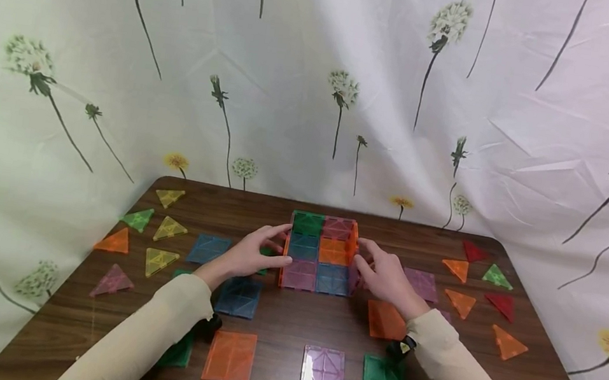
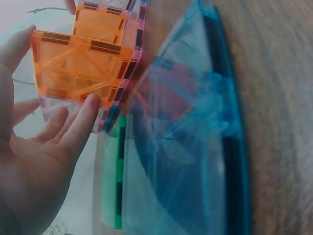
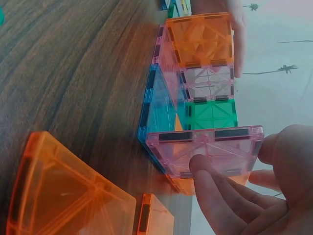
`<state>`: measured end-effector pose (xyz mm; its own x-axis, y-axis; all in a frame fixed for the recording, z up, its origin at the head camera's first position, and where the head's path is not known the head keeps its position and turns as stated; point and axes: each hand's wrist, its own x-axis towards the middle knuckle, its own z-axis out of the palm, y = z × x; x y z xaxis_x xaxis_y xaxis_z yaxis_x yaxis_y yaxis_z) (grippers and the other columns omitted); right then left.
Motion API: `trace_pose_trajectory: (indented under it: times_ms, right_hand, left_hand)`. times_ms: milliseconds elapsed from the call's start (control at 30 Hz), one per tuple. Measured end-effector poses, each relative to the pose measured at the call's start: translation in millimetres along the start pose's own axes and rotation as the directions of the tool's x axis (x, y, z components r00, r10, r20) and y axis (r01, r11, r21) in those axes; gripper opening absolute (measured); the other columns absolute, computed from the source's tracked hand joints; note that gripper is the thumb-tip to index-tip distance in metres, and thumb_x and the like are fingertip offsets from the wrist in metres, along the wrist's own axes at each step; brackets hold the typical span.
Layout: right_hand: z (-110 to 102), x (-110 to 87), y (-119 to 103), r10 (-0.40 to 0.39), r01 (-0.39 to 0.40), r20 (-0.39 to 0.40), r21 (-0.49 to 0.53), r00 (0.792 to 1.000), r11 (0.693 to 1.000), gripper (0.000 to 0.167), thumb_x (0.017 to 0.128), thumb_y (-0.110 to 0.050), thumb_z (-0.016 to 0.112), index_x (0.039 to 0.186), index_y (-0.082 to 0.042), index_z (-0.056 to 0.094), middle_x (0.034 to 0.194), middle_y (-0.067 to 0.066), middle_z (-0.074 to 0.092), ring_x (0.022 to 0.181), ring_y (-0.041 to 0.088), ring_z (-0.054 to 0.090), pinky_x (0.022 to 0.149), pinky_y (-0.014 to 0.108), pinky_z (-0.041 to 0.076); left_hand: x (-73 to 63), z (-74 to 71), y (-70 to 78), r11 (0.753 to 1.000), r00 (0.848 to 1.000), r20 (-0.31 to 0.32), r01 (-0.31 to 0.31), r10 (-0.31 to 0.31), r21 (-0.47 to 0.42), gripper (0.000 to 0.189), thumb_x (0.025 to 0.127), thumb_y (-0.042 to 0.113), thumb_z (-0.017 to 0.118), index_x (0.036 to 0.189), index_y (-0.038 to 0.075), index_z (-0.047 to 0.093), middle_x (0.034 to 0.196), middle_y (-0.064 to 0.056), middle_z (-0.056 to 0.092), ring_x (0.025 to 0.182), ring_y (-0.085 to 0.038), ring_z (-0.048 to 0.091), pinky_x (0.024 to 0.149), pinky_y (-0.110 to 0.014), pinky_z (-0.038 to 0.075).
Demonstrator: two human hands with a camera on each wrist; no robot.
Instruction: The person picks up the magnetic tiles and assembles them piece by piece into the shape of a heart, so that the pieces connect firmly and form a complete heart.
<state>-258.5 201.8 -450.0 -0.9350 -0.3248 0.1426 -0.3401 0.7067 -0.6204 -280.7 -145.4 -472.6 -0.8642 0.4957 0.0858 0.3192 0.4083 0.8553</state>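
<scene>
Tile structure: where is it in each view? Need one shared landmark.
Head: tile structure just below picture centre.
Left wrist: structure at upper left, orange tile facing the camera.
Right wrist: structure right of centre, mostly upper half.
Landmark: left hand, in all three; at the top edge in right wrist.

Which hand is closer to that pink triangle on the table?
The left. The left hand is to the right of the pink triangle, by the tile structure's left side; the right hand is farther away, at its right side.
</scene>
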Motion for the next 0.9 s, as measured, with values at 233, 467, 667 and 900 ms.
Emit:
trace_pose_trajectory:
  times_ms: [233,467,667,900]
  right_hand:
    - [-2.9,1.0,-2.5,-0.012,0.012,0.011,-0.005,1.0,1.0,0.05,0.109,-0.027,0.058,0.154,-0.008,0.05,0.11,0.014,0.074,0.065,0.012,0.062,0.057,0.031,0.055]
    - [-2.1,0.4,-2.8,0.003,-0.003,0.018,0.004,1.0,1.0,0.05,0.109,-0.028,0.058,0.155,-0.01,0.049,0.11,0.014,0.074,0.061,0.013,0.061,0.057,0.032,0.055]
    - [-0.7,0.6,-1.1,0.007,-0.008,0.02,0.016,1.0,1.0,0.051,0.109,-0.028,0.058,0.156,-0.01,0.048,0.109,0.015,0.073,0.059,0.013,0.061,0.056,0.033,0.054]
    - [-0.1,1.1,-0.4,0.016,-0.017,0.023,0.025,1.0,1.0,0.051,0.11,-0.029,0.057,0.156,-0.01,0.047,0.11,0.013,0.073,0.063,0.014,0.062,0.055,0.033,0.054]
  left_hand:
    - [2.2,-11.6,5.7,0.998,1.0,0.025,0.005,-0.006,0.068,0.077,0.101,0.044,0.071,0.165,0.021,0.036,0.151,-0.01,0.051,0.128,-0.031,0.061,0.103,-0.054,0.053]
    - [-4.9,-34.4,6.7,0.994,0.999,-0.027,-0.036,0.039,0.098,0.057,0.104,0.036,0.068,0.154,0.014,0.052,0.147,-0.014,0.06,0.131,-0.034,0.059,0.107,-0.059,0.048]
    - [-12.4,-48.8,-3.0,0.953,0.999,0.044,-0.004,-0.01,0.304,0.062,0.097,0.031,0.078,0.151,0.008,0.056,0.152,-0.015,0.057,0.14,-0.038,0.052,0.112,-0.059,0.044]
    - [-17.1,-53.6,-14.0,0.879,0.978,0.171,0.022,-0.117,0.476,0.077,0.092,0.026,0.084,0.156,0.003,0.048,0.157,-0.02,0.051,0.145,-0.044,0.045,0.115,-0.061,0.04]
